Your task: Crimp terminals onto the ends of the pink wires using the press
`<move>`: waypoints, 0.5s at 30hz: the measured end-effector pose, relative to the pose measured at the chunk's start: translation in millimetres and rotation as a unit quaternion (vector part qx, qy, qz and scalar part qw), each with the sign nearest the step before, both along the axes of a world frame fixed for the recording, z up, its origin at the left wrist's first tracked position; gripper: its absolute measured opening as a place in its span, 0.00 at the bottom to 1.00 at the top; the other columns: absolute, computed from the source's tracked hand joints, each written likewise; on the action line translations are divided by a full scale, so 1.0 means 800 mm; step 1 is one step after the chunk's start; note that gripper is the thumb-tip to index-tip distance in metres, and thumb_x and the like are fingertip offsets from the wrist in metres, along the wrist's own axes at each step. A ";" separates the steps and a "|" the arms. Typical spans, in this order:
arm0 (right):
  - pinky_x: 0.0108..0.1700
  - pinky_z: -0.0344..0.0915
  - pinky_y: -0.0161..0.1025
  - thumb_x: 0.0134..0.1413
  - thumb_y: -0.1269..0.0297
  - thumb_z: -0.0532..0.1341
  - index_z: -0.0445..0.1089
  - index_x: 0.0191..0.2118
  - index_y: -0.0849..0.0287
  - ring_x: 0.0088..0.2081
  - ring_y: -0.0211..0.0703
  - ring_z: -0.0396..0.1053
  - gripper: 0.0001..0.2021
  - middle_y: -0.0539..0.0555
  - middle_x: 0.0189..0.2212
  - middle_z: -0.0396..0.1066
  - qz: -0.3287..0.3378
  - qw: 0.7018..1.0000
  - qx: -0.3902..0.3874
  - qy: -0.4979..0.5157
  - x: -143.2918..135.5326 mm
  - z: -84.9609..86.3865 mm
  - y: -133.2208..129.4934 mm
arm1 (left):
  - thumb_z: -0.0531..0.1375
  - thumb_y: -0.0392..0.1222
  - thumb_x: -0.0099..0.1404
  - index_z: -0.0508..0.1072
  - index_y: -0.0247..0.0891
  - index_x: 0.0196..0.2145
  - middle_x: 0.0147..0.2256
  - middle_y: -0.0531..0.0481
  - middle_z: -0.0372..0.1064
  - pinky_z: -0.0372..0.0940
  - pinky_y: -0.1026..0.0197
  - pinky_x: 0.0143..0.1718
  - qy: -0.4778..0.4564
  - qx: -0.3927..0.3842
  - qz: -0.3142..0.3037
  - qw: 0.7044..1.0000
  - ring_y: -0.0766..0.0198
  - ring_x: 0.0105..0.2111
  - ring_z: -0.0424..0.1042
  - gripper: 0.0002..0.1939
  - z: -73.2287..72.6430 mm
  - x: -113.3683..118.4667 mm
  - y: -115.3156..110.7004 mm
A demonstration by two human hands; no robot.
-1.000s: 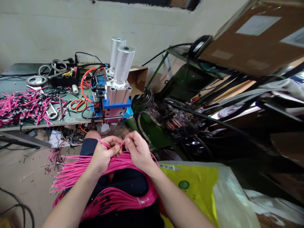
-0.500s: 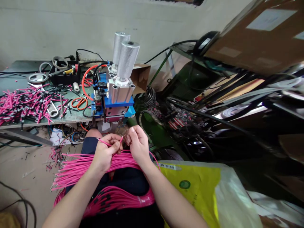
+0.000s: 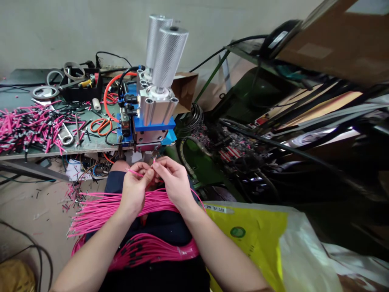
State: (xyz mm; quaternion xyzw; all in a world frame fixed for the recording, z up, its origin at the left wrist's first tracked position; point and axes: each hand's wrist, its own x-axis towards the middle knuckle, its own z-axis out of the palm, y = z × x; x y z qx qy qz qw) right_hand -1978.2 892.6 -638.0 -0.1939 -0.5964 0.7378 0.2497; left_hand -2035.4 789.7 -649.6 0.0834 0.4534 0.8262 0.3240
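My left hand (image 3: 136, 184) is closed around a thin pink cable (image 3: 135, 173), whose one end sticks out to the left. Against it, my right hand (image 3: 174, 178) pinches the same cable near its other tip, which shows stripped wire between the fingers. Loose pink cables (image 3: 97, 213) lie in a bundle across my lap, beneath both hands. A second pink bundle (image 3: 152, 247) with black sleeves rests closer to my body.
A press with two knurled silver cylinders (image 3: 168, 56) stands at the bench edge, ahead. Cut pink and black pieces (image 3: 33, 127), orange scissors (image 3: 101, 126) and a black tool box (image 3: 82, 91) are on the bench (image 3: 18, 97). A yellow bag (image 3: 243, 235) lies at right.
My right hand has moved in against my left, and its fingers now pinch the cable near the tip. The camera view has shifted slightly.
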 end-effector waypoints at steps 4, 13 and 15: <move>0.25 0.62 0.33 0.50 0.51 0.71 0.71 0.26 0.57 0.24 0.36 0.61 0.16 0.47 0.21 0.66 -0.027 0.999 -0.010 -0.022 -0.021 0.007 0.013 | 0.77 0.48 0.54 0.83 0.34 0.34 0.26 0.50 0.77 0.67 0.67 0.29 0.042 -0.037 0.031 0.998 0.68 0.26 0.71 0.16 -0.007 -0.003 0.005; 0.24 0.63 0.35 0.53 0.50 0.67 0.73 0.28 0.57 0.23 0.38 0.65 0.15 0.50 0.23 0.70 -0.021 0.998 -0.030 -0.044 -0.034 0.010 0.017 | 0.78 0.45 0.53 0.86 0.39 0.43 0.32 0.48 0.80 0.70 0.66 0.32 -0.003 0.006 0.024 1.000 0.68 0.27 0.73 0.19 -0.005 -0.005 0.020; 0.23 0.63 0.35 0.54 0.49 0.66 0.74 0.28 0.57 0.22 0.37 0.64 0.16 0.50 0.23 0.71 -0.019 0.998 -0.026 -0.045 -0.035 0.012 0.017 | 0.78 0.44 0.52 0.86 0.39 0.42 0.31 0.49 0.79 0.71 0.65 0.32 -0.007 0.011 0.021 1.000 0.68 0.28 0.73 0.19 -0.003 -0.006 0.023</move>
